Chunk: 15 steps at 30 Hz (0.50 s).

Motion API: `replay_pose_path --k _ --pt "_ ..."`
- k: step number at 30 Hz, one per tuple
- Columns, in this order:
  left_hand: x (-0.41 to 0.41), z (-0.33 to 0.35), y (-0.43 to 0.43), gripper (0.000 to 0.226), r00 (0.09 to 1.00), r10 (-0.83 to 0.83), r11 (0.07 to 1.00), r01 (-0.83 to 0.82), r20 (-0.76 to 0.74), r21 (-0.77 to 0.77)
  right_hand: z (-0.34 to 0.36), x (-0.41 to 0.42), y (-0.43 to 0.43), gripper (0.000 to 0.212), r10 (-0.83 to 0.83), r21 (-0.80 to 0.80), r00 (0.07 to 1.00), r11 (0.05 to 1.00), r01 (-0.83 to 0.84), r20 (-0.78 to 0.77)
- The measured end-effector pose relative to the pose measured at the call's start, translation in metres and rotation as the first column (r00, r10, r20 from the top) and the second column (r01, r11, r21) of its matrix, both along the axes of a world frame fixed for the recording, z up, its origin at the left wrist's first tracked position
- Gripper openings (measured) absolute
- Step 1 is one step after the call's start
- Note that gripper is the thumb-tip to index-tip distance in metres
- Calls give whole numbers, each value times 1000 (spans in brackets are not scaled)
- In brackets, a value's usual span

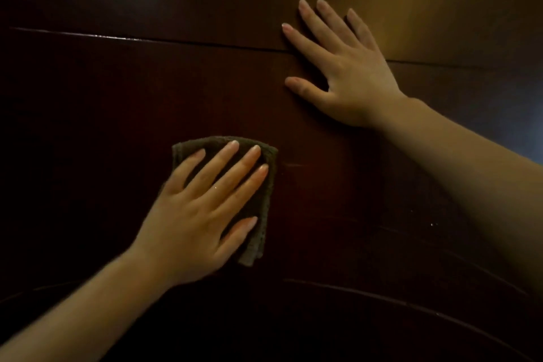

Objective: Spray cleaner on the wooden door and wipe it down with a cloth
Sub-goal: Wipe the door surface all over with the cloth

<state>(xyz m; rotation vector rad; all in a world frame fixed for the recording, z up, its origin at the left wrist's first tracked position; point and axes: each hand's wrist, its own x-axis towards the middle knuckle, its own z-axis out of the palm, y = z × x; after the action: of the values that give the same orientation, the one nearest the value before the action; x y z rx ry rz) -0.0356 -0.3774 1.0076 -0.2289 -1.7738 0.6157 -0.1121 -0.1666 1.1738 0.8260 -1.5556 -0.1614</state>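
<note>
Your left hand pressed flat, fingers straight, on the folded cloth against the wooden door; your right hand lay open-palmed above the cloth, gripping nothing

The left hand, lower centre of the frame, and the right hand, upper right, are bare, as are both forearms to the frame edges. The fingernails are rounded, glossy and slightly long.

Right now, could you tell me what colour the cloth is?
The cloth is dark olive-brown, clearest in the head view.
</note>
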Motion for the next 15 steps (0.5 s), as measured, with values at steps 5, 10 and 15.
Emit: replay_pose_path --k 5,10,15 --pt "0 27 5 58 993 36 963 -3 -116 269 1 -3 1 72 2 -6 1000 1000 -2 -19" --pt "-11 -18 38 58 998 -15 979 27 -59 201 0 -5 2 71 -4 0 1000 1000 4 -25" --pt "-11 -3 41 56 999 5 986 2 -36 167 0 -4 13 68 -43 86 999 995 45 -19"
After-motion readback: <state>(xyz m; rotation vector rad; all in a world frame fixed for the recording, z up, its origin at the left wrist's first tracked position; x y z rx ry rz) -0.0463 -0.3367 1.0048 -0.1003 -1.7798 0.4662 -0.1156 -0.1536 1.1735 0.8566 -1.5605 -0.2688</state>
